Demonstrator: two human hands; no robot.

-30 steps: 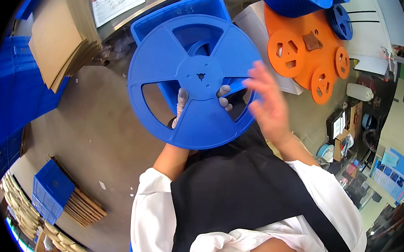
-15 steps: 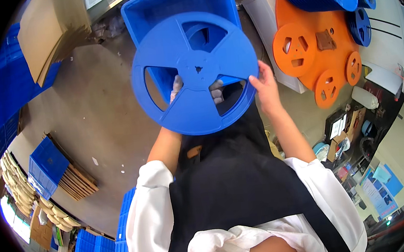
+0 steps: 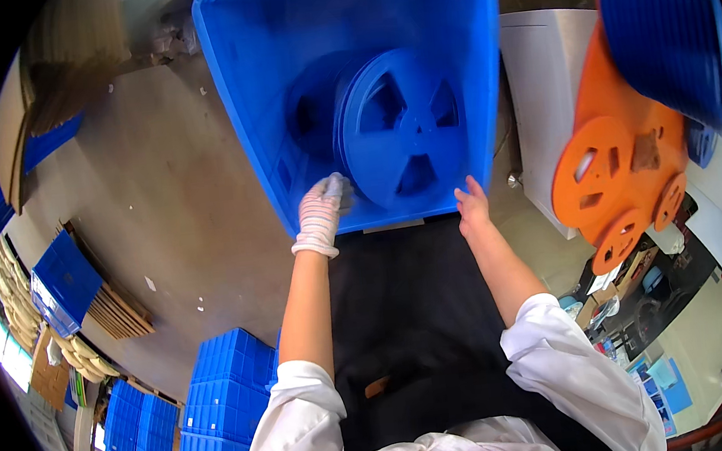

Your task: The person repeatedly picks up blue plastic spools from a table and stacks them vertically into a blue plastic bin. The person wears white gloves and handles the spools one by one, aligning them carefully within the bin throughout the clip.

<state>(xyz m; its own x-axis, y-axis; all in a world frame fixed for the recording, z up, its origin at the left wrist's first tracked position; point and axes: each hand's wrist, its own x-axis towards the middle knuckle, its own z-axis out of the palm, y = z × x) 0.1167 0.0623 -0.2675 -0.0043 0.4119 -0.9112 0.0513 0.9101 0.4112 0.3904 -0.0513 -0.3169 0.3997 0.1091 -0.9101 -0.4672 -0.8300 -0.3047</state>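
Observation:
A blue reel [image 3: 389,157] with cut-out windows stands on edge inside a deep blue bin [image 3: 257,118], its round face toward me. Behind and left of it, a darker blue reel [image 3: 305,92] is partly hidden. My left hand [image 3: 323,214], in a striped white glove with grey fingers, is by the bin's near left corner. Its fingers curl in loosely, and nothing shows in them. My bare right hand [image 3: 473,207] hovers at the near right corner, fingers apart, holding nothing. Neither hand visibly grips the reel.
To the right, an orange panel with round orange discs [image 3: 591,164] stands beside a stack of blue reels [image 3: 660,31] and a white cabinet [image 3: 536,104]. Stacked blue crates [image 3: 224,382] are at lower left. Cardboard sheets [image 3: 67,62] stand at upper left.
The reel, held up before me half a second ago, now stands in the bin. Both hands have let go of it. More of the bin shows, and the whole view has shifted.

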